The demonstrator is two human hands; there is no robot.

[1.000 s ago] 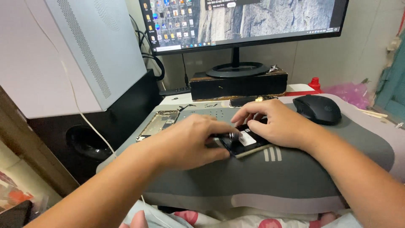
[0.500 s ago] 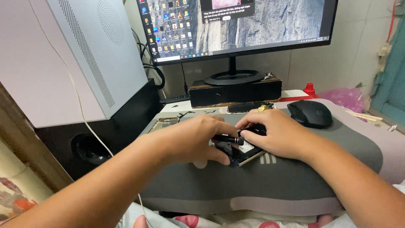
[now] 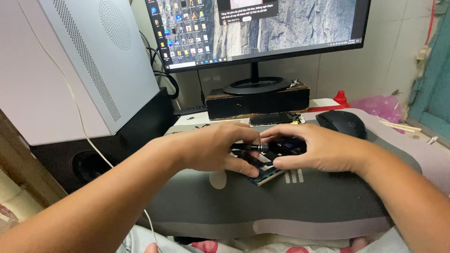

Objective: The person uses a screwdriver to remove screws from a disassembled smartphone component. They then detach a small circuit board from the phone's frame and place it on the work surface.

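My left hand (image 3: 213, 149) and my right hand (image 3: 316, 147) meet over a small opened electronic device (image 3: 267, 172) that lies on the grey desk mat (image 3: 300, 201). A thin dark tool with a metal tip (image 3: 253, 147), like a small screwdriver, lies across the left fingers and points right toward my right hand. The left thumb presses the device's near edge. My right hand cups the device from the right, its fingertips on the dark parts. Most of the device is hidden under both hands.
A black mouse (image 3: 341, 123) lies right of my hands. Behind them a dark flat device (image 3: 275, 118) lies before a black box (image 3: 258, 103) bearing the monitor (image 3: 255, 28). A white computer case (image 3: 89, 61) and black speaker (image 3: 93, 159) stand left. A red cap (image 3: 341, 99) and pink bag (image 3: 377, 105) sit far right.
The view has tilted and drawn nearer. My hands stay on the device; the tool now lies level between the fingers, and my right fingers have closed in over the device's top.
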